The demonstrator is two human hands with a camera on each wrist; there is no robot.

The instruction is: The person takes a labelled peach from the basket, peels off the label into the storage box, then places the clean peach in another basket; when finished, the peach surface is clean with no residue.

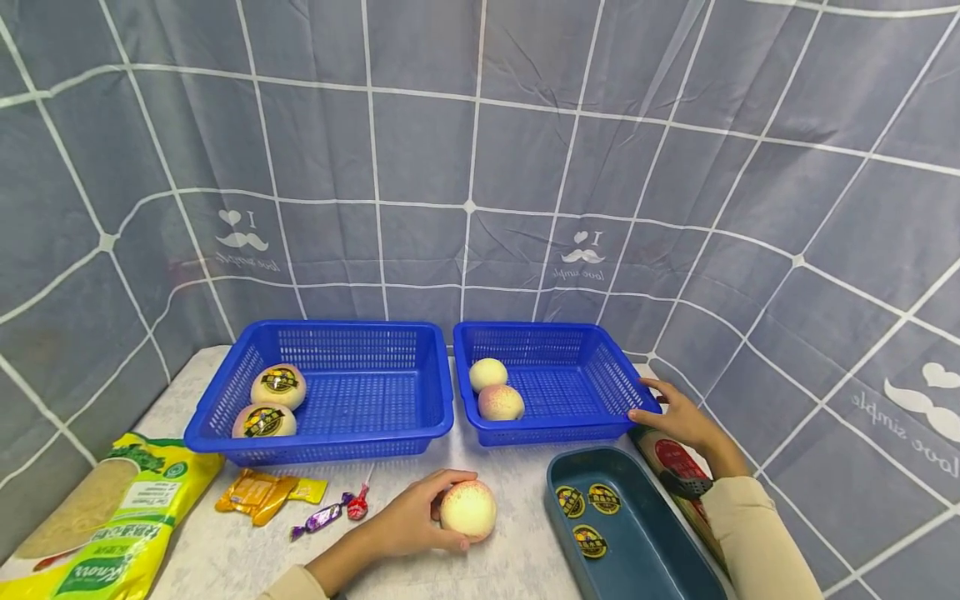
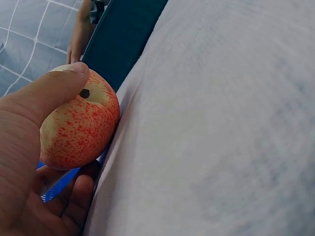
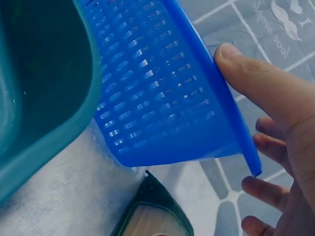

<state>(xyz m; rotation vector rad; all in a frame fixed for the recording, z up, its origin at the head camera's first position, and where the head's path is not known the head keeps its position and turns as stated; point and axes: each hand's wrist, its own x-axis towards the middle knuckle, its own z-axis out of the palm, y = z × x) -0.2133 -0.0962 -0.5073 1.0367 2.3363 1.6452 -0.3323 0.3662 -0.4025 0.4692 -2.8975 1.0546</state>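
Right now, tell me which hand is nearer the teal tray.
Left. The left hand holds a peach on the table just left of the teal tray; the right hand grips the right blue basket behind it.

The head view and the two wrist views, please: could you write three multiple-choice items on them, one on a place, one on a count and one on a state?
1. Where does the right hand rest?
A. on the right blue basket's rim
B. in the teal tray
C. on the yellow bag

2. How many peaches lie in the right blue basket?
A. none
B. two
C. four

3. What is the left hand doing?
A. lying flat and empty
B. gripping a peach on the table
C. pinching a candy

Answers:
1 A: the right wrist view shows the thumb on the rim's corner.
2 B: the head view shows two peaches there.
3 B: the left wrist view shows thumb and fingers curled round the peach.
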